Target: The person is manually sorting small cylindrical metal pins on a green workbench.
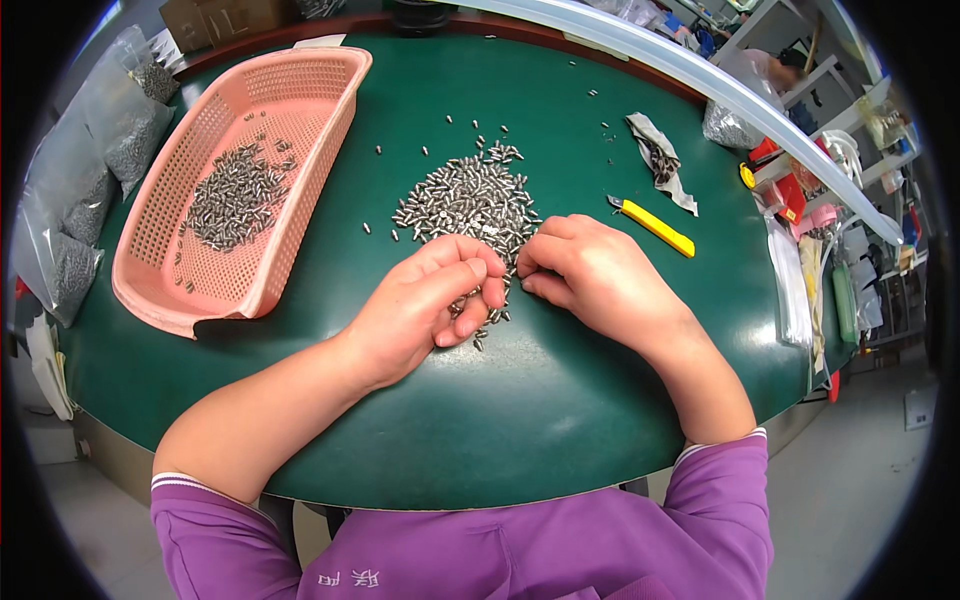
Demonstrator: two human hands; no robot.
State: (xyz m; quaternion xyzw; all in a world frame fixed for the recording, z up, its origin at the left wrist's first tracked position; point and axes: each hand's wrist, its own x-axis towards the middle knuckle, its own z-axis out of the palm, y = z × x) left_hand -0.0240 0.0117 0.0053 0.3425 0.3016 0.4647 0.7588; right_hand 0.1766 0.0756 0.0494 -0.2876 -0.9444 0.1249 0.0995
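Note:
A heap of small, shiny, bullet-shaped metal pieces (465, 200) lies in front of me on the green table. My left hand (430, 295) is at its near edge, palm turned inward, with the thumb against the forefinger and the other fingers curled. Metal pieces show in the gap of that hand; whether they are held or lie behind it, I cannot tell. Against the heap's right side, my right hand (585, 270) is closed, fingertips pinched together and knuckles up. Anything between those fingertips is too small or hidden to make out.
On the left stands a pink perforated plastic basket (285, 235) holding more metal pieces. Filled clear bags (80, 205) line the left edge. A yellow utility knife (655, 228) and a crumpled grey-white strip (663, 165) lie to the right. A pale bar (740, 90) crosses the upper right.

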